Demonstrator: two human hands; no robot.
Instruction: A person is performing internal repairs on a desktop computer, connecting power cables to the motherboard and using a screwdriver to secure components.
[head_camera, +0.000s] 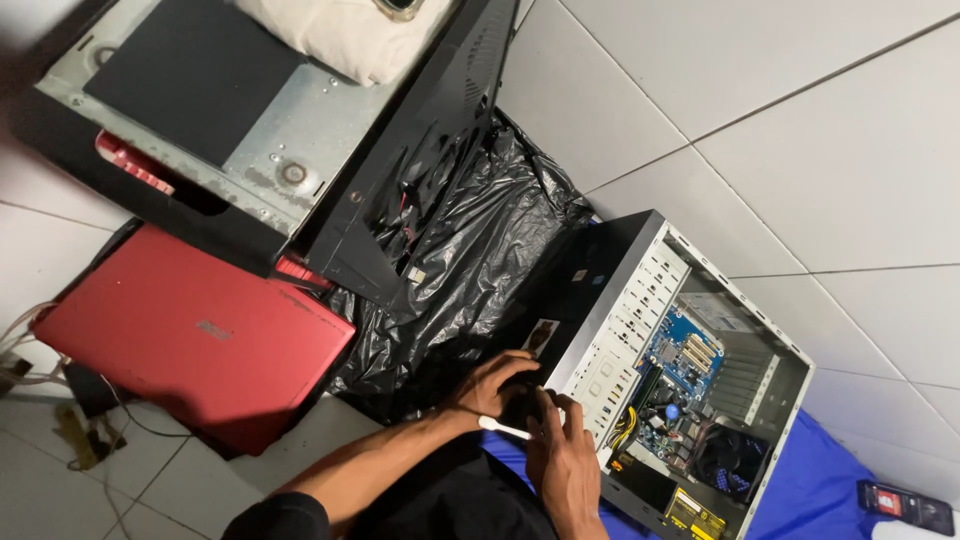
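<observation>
An open desktop computer case (640, 290) lies on a blue cloth (810, 480), showing its blue motherboard (685, 355), a black fan (725, 455) and yellow cables (628, 428). My left hand (495, 385) rests on the dark front end of the case. My right hand (565, 470) is just below it at the case's front corner, holding a thin white stick-like tool (503, 429) that points left. What the tool is cannot be told.
A crumpled black plastic bag (470, 260) lies left of the case. A shut red laptop (190, 330) sits on the tiled floor, with cables (30, 350) beside it. A second black case (250, 130) with a pale cloth on top stands at the top left. A small dark device (905, 505) lies at the lower right.
</observation>
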